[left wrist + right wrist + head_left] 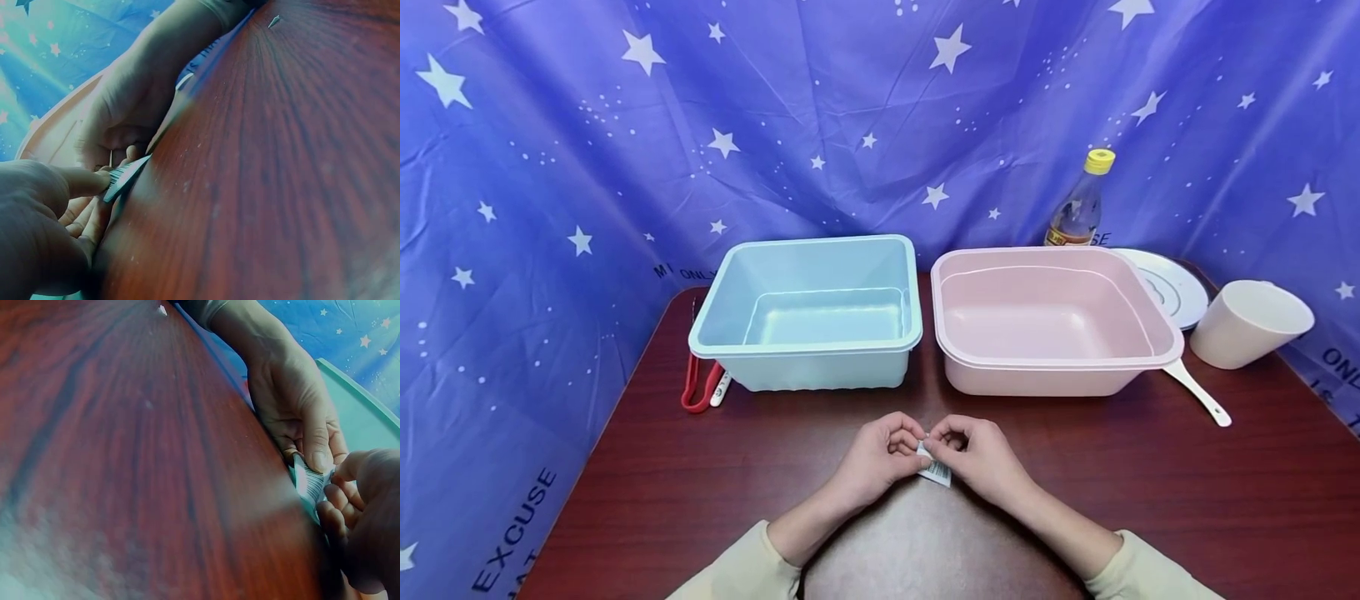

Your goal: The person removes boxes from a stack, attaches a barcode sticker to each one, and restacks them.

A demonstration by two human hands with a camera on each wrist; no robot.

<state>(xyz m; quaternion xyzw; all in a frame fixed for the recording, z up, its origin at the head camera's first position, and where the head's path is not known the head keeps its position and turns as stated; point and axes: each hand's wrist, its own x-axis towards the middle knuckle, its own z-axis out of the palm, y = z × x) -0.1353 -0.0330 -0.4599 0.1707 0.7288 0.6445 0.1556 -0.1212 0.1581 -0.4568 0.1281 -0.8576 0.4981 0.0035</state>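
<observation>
A small white packet with a printed barcode (pixel 937 473) is held just above the wooden table, in front of the two basins. My left hand (pixel 878 454) pinches it between thumb and fingers from the left. From the other side my right hand (pixel 983 457) pinches its upper edge, the fingertips of both hands almost meeting. In the left wrist view the packet (pixel 129 175) shows its striped barcode side beside the left thumb. The right wrist view has the left thumb lying flat on the packet (pixel 309 481). Fingers hide the packet's top.
Behind the hands stand a light blue basin (pixel 820 367) and a pink basin (pixel 1037 379). Red-handled tongs (pixel 696 400) and a white handle (pixel 721 388) lie at left. A white spoon (pixel 1202 396), cup (pixel 1240 329), plate (pixel 1187 296) and yellow-capped bottle (pixel 1082 204) are at right.
</observation>
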